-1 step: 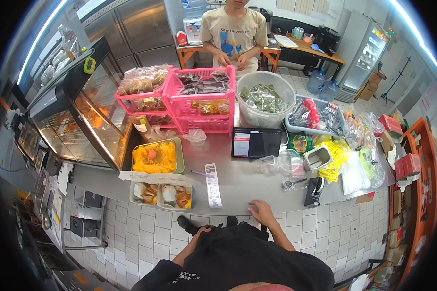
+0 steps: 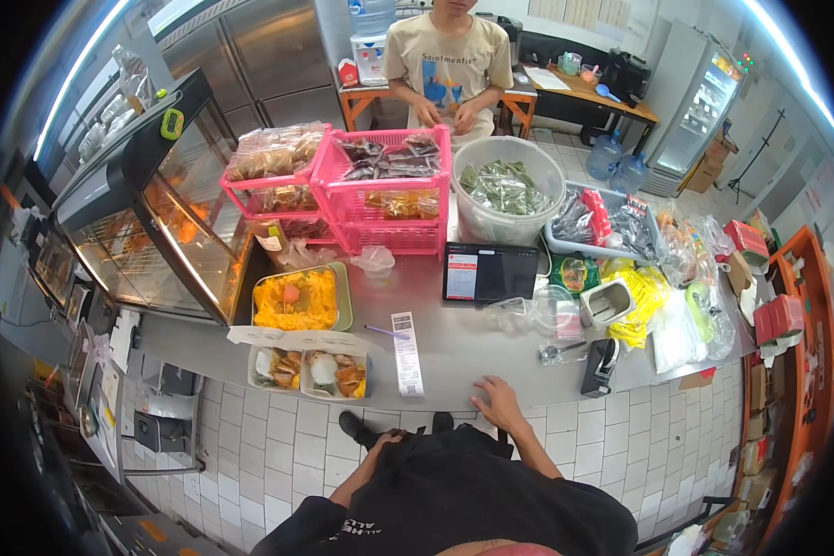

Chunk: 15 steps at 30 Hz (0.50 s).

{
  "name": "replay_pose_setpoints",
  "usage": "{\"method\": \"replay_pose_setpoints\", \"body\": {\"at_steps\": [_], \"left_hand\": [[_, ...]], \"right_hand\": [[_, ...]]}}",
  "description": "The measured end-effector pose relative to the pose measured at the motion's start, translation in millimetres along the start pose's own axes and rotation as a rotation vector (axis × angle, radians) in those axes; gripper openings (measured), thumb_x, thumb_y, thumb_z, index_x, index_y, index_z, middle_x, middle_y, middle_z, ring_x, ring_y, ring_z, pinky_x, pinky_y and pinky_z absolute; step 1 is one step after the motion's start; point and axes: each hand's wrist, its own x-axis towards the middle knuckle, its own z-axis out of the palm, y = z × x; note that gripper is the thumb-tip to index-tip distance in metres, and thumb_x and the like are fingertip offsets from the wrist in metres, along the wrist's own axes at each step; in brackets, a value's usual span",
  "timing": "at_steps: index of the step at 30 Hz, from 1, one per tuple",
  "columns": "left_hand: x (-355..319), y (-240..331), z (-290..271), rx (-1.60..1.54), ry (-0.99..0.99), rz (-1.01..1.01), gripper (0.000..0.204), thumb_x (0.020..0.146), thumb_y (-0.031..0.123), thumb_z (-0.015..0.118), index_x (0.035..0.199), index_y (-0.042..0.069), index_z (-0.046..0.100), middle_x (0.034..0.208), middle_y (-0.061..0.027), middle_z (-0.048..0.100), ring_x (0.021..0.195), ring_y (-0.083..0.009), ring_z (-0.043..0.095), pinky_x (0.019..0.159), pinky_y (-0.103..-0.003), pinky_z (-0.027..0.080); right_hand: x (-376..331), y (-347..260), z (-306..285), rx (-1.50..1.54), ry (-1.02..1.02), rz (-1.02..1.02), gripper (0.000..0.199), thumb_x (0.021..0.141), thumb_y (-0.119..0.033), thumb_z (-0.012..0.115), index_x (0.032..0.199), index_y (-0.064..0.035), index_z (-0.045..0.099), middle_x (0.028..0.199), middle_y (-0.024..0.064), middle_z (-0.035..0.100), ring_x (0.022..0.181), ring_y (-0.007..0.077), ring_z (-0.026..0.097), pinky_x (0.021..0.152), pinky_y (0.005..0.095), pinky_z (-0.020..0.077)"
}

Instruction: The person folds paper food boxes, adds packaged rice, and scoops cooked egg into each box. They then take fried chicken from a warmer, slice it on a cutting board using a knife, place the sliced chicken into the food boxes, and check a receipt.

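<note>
My right hand (image 2: 499,403) rests at the front edge of the steel counter (image 2: 473,371), fingers apart and holding nothing. My left hand (image 2: 386,440) is down against my dark clothing, and its fingers are too hidden to read. Nearest on the counter is a long printed receipt (image 2: 406,357), with a purple pen (image 2: 385,332) lying across its upper part. Left of it sit two open white food boxes (image 2: 368,375) side by side, holding rice and browned pieces of food. Behind them stands a tray (image 2: 345,295) of yellow rice with an orange scoop-like object in it.
A glass warming cabinet (image 2: 171,232) stands at the left. Pink baskets (image 2: 380,199) of packets, a white bucket (image 2: 505,222) of green packets and a tablet (image 2: 488,273) line the back. A tape dispenser (image 2: 600,368) and plastic bags (image 2: 681,334) lie right. A person (image 2: 449,69) sits opposite.
My right hand has shifted very slightly up and left at the counter edge. Nothing else visibly differs.
</note>
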Motion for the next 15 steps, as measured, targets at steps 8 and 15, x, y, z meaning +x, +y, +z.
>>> {"method": "replay_pose_setpoints", "body": {"at_steps": [8,15], "left_hand": [[-16,-11,-10,0.033,0.098,-0.018,0.041,0.088,0.028,0.053,0.117,0.002,0.062,0.111,-0.0152,0.066,0.099,-0.0277,0.062,0.086,-0.038,0.049],[-25,-14,-15,0.087,0.117,-0.051,0.04,0.086,0.025,0.052,0.117,0.001,0.061,0.111,-0.0158,0.066,0.1,-0.0276,0.062,0.086,-0.038,0.048]], "right_hand": [[9,0,24,-0.315,-0.175,0.063,0.058,0.087,-0.048,0.06,0.135,-0.0148,0.049,0.148,0.0269,0.029,0.138,0.0485,0.022,0.107,0.0642,0.0256],[18,7,13,-0.266,-0.264,0.049,0.053,0.089,-0.047,0.058,0.13,-0.0136,0.053,0.146,0.0282,0.031,0.136,0.0503,0.027,0.106,0.0617,0.0302]]}}
